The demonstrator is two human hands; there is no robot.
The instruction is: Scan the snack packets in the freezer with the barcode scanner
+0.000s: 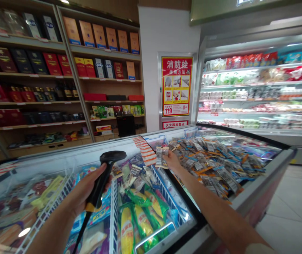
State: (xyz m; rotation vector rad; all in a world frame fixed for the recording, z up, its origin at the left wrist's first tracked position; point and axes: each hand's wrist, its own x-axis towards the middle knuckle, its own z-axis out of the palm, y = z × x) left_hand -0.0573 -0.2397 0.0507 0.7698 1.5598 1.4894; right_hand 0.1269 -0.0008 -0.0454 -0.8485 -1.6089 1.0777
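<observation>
My left hand [91,188] is wrapped round the grip of a black barcode scanner [102,180] with a yellow-orange base and a cable hanging down. A small snack packet [117,171] shows just right of that hand; whether it touches the fingers I cannot tell. Between the fingertips of my right hand [172,160] is a small printed snack packet [162,157], held upright above the freezer's glass. Beside this hand, a large heap of similar packets [219,162] in silver, orange and blue lies spread over the right part of the freezer top.
Under the glass of the chest freezer [278,173], a white wire basket [114,218] holds yellow-green corn-shaped packs [143,218]. Shelves of boxed goods [108,53] stand behind at left. A fire hydrant poster [177,86] and a refrigerated display [257,84] are at the back right.
</observation>
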